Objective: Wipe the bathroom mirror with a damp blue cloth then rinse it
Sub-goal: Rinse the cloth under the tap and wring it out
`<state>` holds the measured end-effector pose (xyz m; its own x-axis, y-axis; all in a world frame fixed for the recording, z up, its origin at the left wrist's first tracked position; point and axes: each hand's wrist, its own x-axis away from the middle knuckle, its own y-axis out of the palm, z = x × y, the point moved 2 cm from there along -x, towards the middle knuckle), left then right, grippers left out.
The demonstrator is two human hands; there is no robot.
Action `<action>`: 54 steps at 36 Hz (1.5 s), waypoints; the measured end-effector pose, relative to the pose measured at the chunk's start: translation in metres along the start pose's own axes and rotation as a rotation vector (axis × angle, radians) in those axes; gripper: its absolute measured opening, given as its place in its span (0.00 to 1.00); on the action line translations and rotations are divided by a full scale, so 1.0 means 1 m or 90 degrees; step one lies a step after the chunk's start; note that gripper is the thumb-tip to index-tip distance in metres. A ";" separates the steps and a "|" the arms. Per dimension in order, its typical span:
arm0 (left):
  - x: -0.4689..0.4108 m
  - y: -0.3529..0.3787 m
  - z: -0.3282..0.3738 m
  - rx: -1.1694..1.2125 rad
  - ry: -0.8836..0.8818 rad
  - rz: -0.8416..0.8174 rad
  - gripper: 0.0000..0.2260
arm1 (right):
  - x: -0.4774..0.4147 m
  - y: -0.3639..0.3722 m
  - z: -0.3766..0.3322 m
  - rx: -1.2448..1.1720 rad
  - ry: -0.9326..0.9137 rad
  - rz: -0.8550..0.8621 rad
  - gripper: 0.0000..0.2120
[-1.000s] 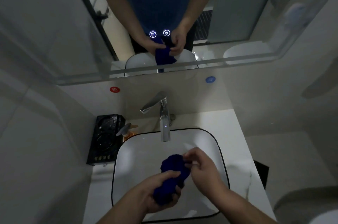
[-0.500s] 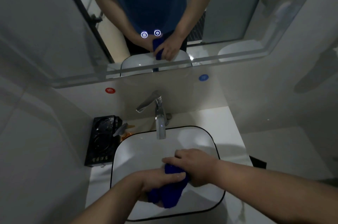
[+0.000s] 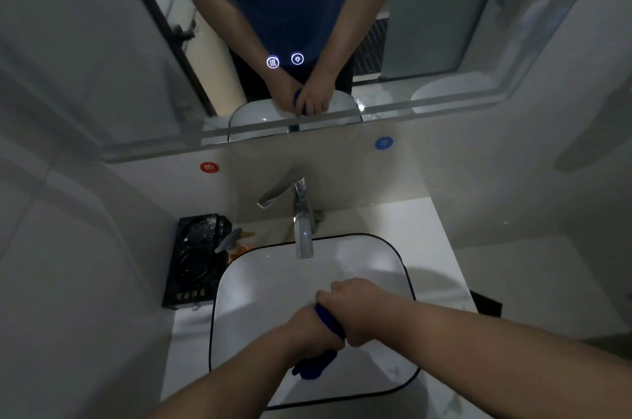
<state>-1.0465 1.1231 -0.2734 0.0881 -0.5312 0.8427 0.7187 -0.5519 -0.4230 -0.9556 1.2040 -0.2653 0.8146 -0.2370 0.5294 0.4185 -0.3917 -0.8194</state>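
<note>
The blue cloth [image 3: 325,317] is bunched tight between both fists over the white basin [image 3: 260,285]. My left hand [image 3: 309,331] grips its lower part, and a dark blue tail hangs out below the fist. My right hand [image 3: 355,307] is closed around the upper part, knuckles up, pressed against the left. Most of the cloth is hidden inside the hands. The mirror [image 3: 102,42] fills the wall above and reflects my arms and the cloth. The chrome tap [image 3: 302,227] stands behind the basin; I see no water stream from it.
A black tray [image 3: 195,258] with a spray bottle [image 3: 236,242] sits left of the basin. Red [image 3: 209,167] and blue [image 3: 383,143] round stickers mark the wall under the mirror. Two lit touch icons [image 3: 285,60] glow on the glass. White counter [image 3: 434,247] extends to the right.
The loose cloth bundle has been squeezed down between both fists. My right hand closed over its top and turned against the left. Both hands sank lower over the basin.
</note>
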 end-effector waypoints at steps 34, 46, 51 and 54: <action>-0.022 -0.023 -0.037 0.357 -0.128 -0.043 0.16 | 0.002 0.051 0.011 -0.099 0.078 0.256 0.51; 0.021 -0.015 -0.006 0.237 -0.011 -0.203 0.19 | 0.008 0.031 0.020 -0.049 -0.053 0.089 0.37; 0.002 -0.002 0.006 -0.148 0.058 -0.030 0.10 | 0.004 0.007 0.010 -0.012 0.018 -0.013 0.25; -0.001 -0.004 0.002 -0.127 0.056 0.060 0.08 | -0.005 0.000 0.013 -0.002 0.042 -0.084 0.16</action>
<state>-1.0482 1.1277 -0.2717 0.0820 -0.6353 0.7679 0.5582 -0.6090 -0.5635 -0.9546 1.2166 -0.2714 0.7241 -0.2417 0.6459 0.5185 -0.4267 -0.7410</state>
